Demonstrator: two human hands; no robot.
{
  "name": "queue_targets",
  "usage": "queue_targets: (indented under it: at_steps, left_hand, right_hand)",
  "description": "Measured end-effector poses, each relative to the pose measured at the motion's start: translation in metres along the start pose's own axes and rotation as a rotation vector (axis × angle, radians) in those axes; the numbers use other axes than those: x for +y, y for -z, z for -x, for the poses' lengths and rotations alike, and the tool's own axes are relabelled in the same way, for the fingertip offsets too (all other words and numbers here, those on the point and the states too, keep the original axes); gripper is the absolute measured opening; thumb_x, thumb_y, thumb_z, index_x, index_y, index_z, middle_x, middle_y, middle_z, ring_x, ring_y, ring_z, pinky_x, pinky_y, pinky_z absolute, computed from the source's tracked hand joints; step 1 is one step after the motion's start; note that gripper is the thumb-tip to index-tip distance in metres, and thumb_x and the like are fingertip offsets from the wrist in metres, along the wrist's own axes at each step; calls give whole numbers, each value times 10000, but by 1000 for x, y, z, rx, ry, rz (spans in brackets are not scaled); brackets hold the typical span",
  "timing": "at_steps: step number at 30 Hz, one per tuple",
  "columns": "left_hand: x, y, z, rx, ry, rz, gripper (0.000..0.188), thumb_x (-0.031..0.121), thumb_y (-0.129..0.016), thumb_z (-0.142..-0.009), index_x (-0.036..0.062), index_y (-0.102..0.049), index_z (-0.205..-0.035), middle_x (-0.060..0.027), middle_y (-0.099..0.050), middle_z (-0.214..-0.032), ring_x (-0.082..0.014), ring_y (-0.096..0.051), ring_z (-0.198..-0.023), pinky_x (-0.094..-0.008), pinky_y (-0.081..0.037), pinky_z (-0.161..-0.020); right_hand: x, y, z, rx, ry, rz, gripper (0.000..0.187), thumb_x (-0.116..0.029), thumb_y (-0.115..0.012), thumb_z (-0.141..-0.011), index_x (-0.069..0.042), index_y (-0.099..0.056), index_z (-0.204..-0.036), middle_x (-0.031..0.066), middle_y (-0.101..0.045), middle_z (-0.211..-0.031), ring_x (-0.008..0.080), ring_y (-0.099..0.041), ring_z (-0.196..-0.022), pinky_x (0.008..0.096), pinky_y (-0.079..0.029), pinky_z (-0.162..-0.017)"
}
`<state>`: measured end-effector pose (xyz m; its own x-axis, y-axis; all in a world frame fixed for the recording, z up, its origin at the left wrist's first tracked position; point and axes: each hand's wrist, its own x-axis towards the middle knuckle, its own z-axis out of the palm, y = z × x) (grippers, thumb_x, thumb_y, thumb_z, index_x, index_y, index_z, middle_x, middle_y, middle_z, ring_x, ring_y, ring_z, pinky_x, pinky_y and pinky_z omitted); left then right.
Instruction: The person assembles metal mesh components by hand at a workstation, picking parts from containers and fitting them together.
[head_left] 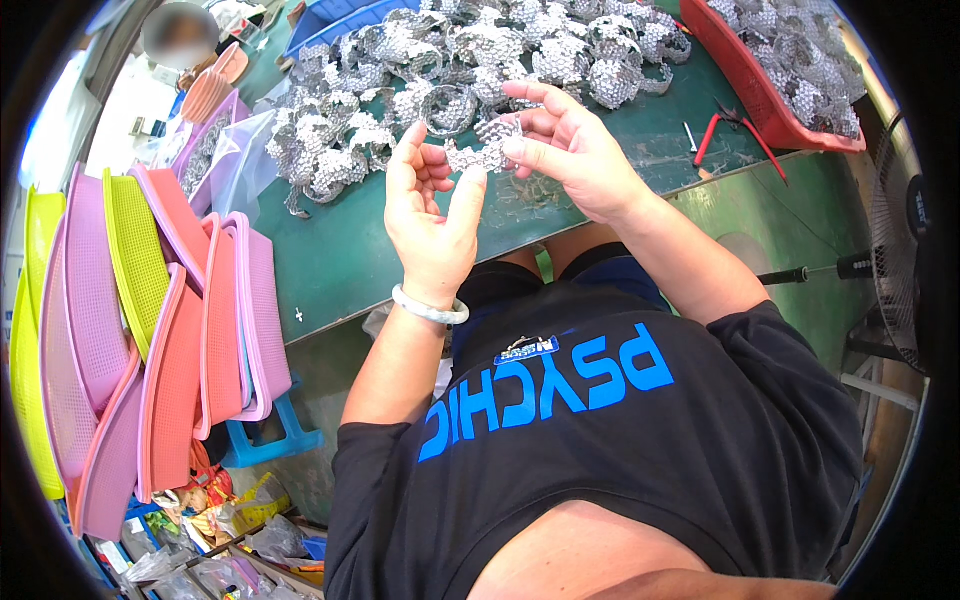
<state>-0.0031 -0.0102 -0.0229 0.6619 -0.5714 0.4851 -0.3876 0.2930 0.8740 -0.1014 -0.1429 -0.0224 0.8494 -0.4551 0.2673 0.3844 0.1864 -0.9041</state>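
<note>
Above the near edge of the green bench (pixel 335 268), in the head view, my only view, I see a silver piece (pixel 480 152) held in the air between two hands. My right grip (pixel 585 165) is closed down on it, thumb in front and fingers behind. My left grip (pixel 432 225) is half-curled, its thumb tip at the piece's lower edge; whether it bears any hold I cannot tell. I judge the step in hand to be working or checking this one piece between the fingertips; the next move calls for a light, steady pinch so the shape doesn't bend. The piece looks thin, curved and bright, its surface broken into small scale-like facets with uneven edges. Similar pieces lie in a heap (pixel 340 165) beyond and fill a red basket (pixel 800 142) to the right.
</note>
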Motion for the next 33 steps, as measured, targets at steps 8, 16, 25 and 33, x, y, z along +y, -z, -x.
queue_targets:
  at_steps: [8,16,25,33]
  left_hand:
    - [0,1,2,12,69,63,541,35,-663,-739,-42,-410,-1210,-41,-475,-965,-97,-460,-854,-212,-403,-744]
    - [-3,0,3,2,104,109,503,48,-653,-760,-44,-423,-1198,-51,-488,-981,-98,-470,-876,-216,-403,-763]
    - [9,-3,4,-40,140,161,453,90,-616,-814,-57,-416,-1192,-75,-505,-1031,-103,-489,-907,-223,-405,-803]
    - [9,-3,3,-49,151,153,432,85,-604,-823,-56,-419,-1187,-69,-507,-1030,-98,-488,-910,-222,-403,-818]
  right_hand:
    - [-5,-5,1,50,-41,25,515,-84,-615,-798,-9,-375,-1248,81,-545,-988,122,-557,-788,237,-453,-672]
    - [-6,-6,3,62,-40,5,525,-100,-644,-786,-4,-381,-1230,60,-546,-920,106,-563,-769,218,-449,-629]
    - [-6,-7,5,70,-61,41,437,-130,-617,-813,-1,-440,-1192,64,-560,-938,105,-554,-740,224,-448,-630]
    - [-7,-7,5,82,-50,73,421,-175,-621,-817,1,-462,-1164,40,-542,-875,94,-547,-710,215,-439,-611]
